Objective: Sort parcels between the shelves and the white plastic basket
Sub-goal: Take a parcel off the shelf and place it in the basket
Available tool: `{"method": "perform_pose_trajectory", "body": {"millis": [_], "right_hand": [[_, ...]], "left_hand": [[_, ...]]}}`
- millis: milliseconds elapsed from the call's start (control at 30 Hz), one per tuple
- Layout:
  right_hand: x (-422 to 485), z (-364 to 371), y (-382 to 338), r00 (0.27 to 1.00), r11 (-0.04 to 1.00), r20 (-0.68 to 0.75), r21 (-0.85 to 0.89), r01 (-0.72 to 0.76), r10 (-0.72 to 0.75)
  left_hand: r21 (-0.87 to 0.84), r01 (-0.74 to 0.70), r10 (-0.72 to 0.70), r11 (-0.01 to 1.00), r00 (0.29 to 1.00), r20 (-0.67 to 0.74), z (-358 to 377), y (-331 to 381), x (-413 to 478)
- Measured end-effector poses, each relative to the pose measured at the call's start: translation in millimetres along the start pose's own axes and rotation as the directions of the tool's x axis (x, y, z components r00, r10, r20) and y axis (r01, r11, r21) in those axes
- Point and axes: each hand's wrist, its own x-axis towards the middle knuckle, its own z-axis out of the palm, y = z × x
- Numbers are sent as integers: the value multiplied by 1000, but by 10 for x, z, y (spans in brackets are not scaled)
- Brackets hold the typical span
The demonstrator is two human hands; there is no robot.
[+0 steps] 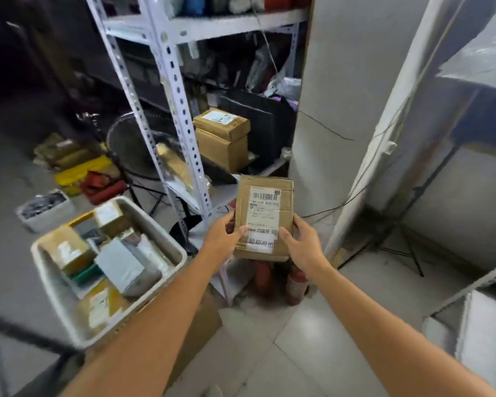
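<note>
Item 1: flat brown cardboard parcel (265, 216), taped, white barcode label facing up. It is held off the floor, before the rack's lower level, gripped at its near end by the left hand (222, 234) and right hand (301, 245).

Item 2: white plastic basket (158, 224), left of the rack, filled with mixed parcels.

Item 3: white slotted metal rack (181, 116). Two brown cartons (221, 138) are stacked on a lower shelf.

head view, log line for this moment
object: brown cardboard parcel with white label | left grip: holds it | right grip: holds it | white plastic basket: parcels inside
</note>
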Motion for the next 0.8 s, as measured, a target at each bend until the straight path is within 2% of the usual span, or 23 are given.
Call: {"method": "perform_pose_trajectory", "body": {"millis": [167, 367, 567, 667, 800], "right_hand": [[-54, 949, -170, 974, 999, 219, 16, 52, -54], [22, 2173, -361, 893, 993, 442, -40, 113, -84], [281, 3357, -465, 830, 987, 550, -59, 150, -93], [445, 3871, -433, 797, 984, 594, -43, 171, -112], [617, 4433, -297, 744, 989, 664, -51, 137, -69]], "left_hand": [[-39, 120, -126, 992, 969, -213, -866, -355, -480], [-156, 276, -316, 949, 845, -430, -1838, -890, -750], [-265, 295, -392, 918, 780, -487, -2745, -1531, -612], [-266, 313, -408, 912, 761, -504, -3094, -1861, -481], [-306, 365, -475, 879, 716, -512, -3406, -2286, -376]]}}
